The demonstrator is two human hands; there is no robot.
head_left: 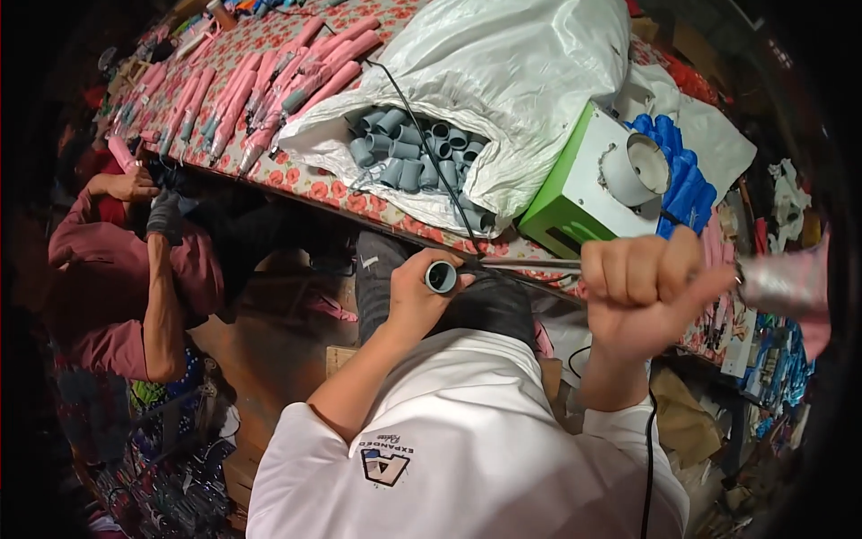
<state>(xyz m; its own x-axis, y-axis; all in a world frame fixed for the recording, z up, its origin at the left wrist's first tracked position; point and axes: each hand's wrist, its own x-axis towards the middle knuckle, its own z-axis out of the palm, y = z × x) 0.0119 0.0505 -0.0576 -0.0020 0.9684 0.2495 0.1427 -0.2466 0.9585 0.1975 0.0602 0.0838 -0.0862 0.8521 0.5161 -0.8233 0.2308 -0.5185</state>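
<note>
From up here I see my left hand (415, 292) curled around a short grey tube (441, 277), its open end facing the camera and my thumb and fingers wrapped close about its barrel, so that hand is closed on the tube. My right hand (642, 292) sits just to the right of it, balled into a tight fist with the knuckles toward me; a thin metal rod (530, 264) runs from the fist across to the tube in my left hand, and at the fist's far side a shiny silvery-pink sleeve (779, 283) sticks out to the right, so I read this hand as clamped on that rod and sleeve piece, though exactly where the grip lies is hidden by the fingers. Just beyond my right hand stands a green and white box machine (575, 193) with a round white socket on its face, and blue tubes (682, 171) lie just behind it. Beyond my left hand a white plastic sack (512, 72) lies open on the flowered tablecloth (359, 193), spilling a heap of grey tubes (404, 148). Farther off past the sack, rows of pink tubes (260, 85) cover the cloth. Well to the left of my left hand another person in a dark red top (108, 269) works at the table edge
</note>
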